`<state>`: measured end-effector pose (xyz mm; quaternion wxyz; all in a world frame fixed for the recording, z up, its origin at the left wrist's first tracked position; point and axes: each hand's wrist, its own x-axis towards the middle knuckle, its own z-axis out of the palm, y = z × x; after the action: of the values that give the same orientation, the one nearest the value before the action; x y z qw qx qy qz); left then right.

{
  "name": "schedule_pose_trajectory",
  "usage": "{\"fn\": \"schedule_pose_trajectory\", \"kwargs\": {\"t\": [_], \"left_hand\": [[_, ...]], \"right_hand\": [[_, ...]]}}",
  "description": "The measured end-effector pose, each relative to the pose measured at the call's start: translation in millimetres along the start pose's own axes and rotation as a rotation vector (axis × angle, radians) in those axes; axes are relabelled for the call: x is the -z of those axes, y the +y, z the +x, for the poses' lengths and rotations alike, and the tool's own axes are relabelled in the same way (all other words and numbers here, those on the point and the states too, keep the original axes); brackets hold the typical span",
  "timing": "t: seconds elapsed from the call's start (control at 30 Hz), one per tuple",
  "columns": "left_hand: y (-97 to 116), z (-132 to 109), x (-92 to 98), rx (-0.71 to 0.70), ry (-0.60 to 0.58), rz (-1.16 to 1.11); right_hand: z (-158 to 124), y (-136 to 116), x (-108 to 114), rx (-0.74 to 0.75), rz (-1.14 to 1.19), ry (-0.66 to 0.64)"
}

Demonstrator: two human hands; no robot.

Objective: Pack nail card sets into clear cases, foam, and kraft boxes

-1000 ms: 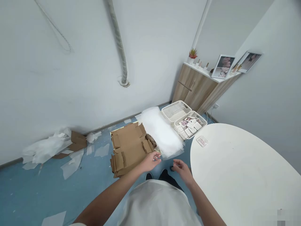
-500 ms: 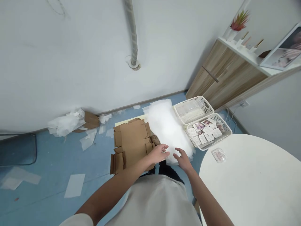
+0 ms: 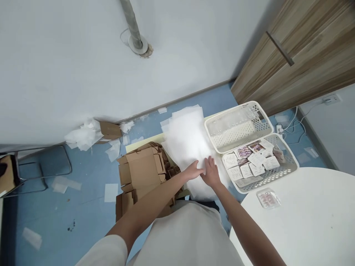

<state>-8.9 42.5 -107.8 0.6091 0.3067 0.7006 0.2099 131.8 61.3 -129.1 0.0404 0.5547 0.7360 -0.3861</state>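
Observation:
A stack of thin white packing foam sheets (image 3: 184, 129) lies in front of me, its edges uneven. My right hand (image 3: 211, 173) rests on the stack's near part, fingers stretched forward over the white surface. Close beside it, my left hand (image 3: 194, 171) is over the same sheets, fingers pointing right with the thumb raised. The fingertips of both hands nearly meet, and I see no sheet lifted between them. Flattened brown cardboard boxes (image 3: 144, 166) are piled left of the stack, partly behind my left forearm.
Right of the sheets stand a white basket (image 3: 238, 144) with clear plastic and another basket (image 3: 288, 168) of printed cards. A small clear pack (image 3: 268, 198) lies on the round white table (image 3: 310, 221). Scrap paper (image 3: 83, 135), an open carton (image 3: 111, 130) and a chair (image 3: 44, 162) are left.
Both hands have come closer together and down onto the foam sheets. My view has tilted down and nearer, so the baskets and boxes look larger.

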Motion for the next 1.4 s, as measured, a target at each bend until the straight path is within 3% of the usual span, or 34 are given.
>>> {"fn": "schedule_pose_trajectory", "kwargs": {"t": [0.13,0.23,0.43,0.57,0.7,0.87,1.07,1.23,1.4], "left_hand": [[1.1,6.4,-3.2,0.113,-0.038,0.001],[3.7,9.4,-3.3,0.114,-0.018,0.003],[3.3,18.4,-3.8,0.082,0.155,0.079],[-1.3,19.4,-1.2,0.082,0.225,0.073],[-6.7,16.8,1.2,0.07,0.216,0.03],[-11.3,10.0,0.4,0.064,0.155,-0.088],[-4.7,-9.3,-2.3,0.113,0.157,-0.195],[2.9,-25.6,0.2,0.067,0.134,-0.234],[0.9,-43.0,2.0,-0.018,0.122,-0.215]], "right_hand": [[-5.1,-5.8,-3.3,0.058,-0.089,-0.019],[-10.1,-11.7,-4.4,0.107,-0.12,-0.025],[-17.6,-26.3,2.4,0.178,-0.156,-0.032],[-15.9,-27.0,11.6,0.158,-0.027,-0.015],[-6.7,-19.3,16.9,0.039,0.228,0.055],[1.4,-13.5,20.0,0.03,0.409,0.088],[-1.4,-15.6,25.5,0.107,0.156,0.083],[-9.0,-23.9,35.6,0.253,-0.075,0.014],[-31.2,-41.8,45.4,0.333,-0.101,0.117]]}}
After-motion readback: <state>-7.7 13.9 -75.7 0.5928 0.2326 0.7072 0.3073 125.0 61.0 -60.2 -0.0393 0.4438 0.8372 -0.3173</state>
